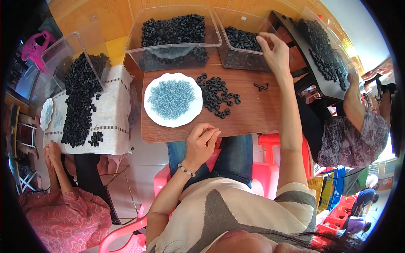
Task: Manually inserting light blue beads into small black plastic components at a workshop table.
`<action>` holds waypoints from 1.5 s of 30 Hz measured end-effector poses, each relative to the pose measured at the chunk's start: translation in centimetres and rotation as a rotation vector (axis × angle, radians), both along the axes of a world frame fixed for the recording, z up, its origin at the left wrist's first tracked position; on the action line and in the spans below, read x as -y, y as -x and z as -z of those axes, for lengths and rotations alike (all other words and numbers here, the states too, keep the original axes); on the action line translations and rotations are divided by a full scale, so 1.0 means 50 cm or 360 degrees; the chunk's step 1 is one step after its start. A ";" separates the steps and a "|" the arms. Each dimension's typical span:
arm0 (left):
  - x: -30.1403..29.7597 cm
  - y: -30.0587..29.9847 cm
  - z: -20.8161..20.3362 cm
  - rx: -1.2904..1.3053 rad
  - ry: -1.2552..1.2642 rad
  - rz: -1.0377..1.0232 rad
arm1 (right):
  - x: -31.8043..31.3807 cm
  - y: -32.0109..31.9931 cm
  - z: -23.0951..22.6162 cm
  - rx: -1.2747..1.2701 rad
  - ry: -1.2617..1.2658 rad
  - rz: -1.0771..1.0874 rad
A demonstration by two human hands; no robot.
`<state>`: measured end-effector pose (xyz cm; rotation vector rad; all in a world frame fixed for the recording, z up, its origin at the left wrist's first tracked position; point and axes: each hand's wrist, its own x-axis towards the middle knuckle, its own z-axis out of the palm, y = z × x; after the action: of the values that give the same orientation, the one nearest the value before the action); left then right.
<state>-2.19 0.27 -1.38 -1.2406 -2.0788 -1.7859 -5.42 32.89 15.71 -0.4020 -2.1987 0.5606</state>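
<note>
The person's left hand hung at the near edge of the brown wood-grain table, a beaded bracelet round its wrist; its fingers were together at the tips, though I could not tell whether anything small sat between them; the right hand was raised over the near right corner of a clear plastic bin of black parts, its fingers also drawn together, and again I could not tell whether they pinched a piece.

Between the hands, a loose pile of black ring-shaped parts lay on the table, just right of a white scalloped plate heaped with tiny translucent bluish rings; a few slim dark pieces lay farther right; behind the plate stood a larger clear bin, filled with black parts; to the left, a co-worker's hands met beside a cloth-covered table.
</note>
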 end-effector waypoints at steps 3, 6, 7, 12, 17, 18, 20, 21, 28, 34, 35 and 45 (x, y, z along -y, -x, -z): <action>0.007 -0.001 -0.001 0.0034 0.0038 -0.0001 | 0.032 -0.040 0.058 0.0056 0.0073 -0.0125; 0.001 -0.003 -0.005 0.0088 0.0050 0.0035 | 0.061 -0.099 0.143 0.0263 0.0314 -0.0186; 0.000 -0.001 -0.006 0.0085 0.0051 0.0031 | 0.068 -0.114 0.167 0.0376 0.0330 -0.0158; -0.004 -0.001 -0.006 0.0067 0.0065 0.0056 | 0.085 -0.169 0.262 0.0626 0.0423 -0.0092; -0.002 -0.006 -0.009 0.0111 0.0128 0.0061 | 0.084 -0.164 0.302 0.0652 0.0097 -0.0074; -0.004 -0.007 -0.008 0.0111 0.0128 0.0064 | 0.079 -0.164 0.310 0.0644 -0.0035 -0.0102; -0.003 -0.005 -0.003 0.0056 0.0113 0.0054 | 0.092 -0.157 0.300 0.0718 0.0000 -0.0090; -0.002 -0.004 -0.003 0.0058 0.0114 0.0047 | 0.099 -0.153 0.295 0.0792 0.0034 -0.0069; -0.002 -0.004 -0.008 0.0117 0.0114 0.0013 | 0.137 -0.147 0.272 0.0695 0.0507 -0.0089; 0.002 -0.002 -0.013 0.0098 0.0136 -0.0086 | 0.205 -0.175 0.227 0.0634 0.0943 -0.0454; 0.002 -0.004 -0.010 0.0133 0.0117 -0.0076 | 0.220 -0.180 0.214 0.0780 0.0985 -0.0579; 0.005 0.003 0.000 0.0134 0.0164 -0.0003 | 0.304 -0.180 0.204 0.1066 0.1408 -0.0822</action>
<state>-2.32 0.04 -1.38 -1.2075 -2.2436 -1.7803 3.59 17.70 5.51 -0.5161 -2.5762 1.9379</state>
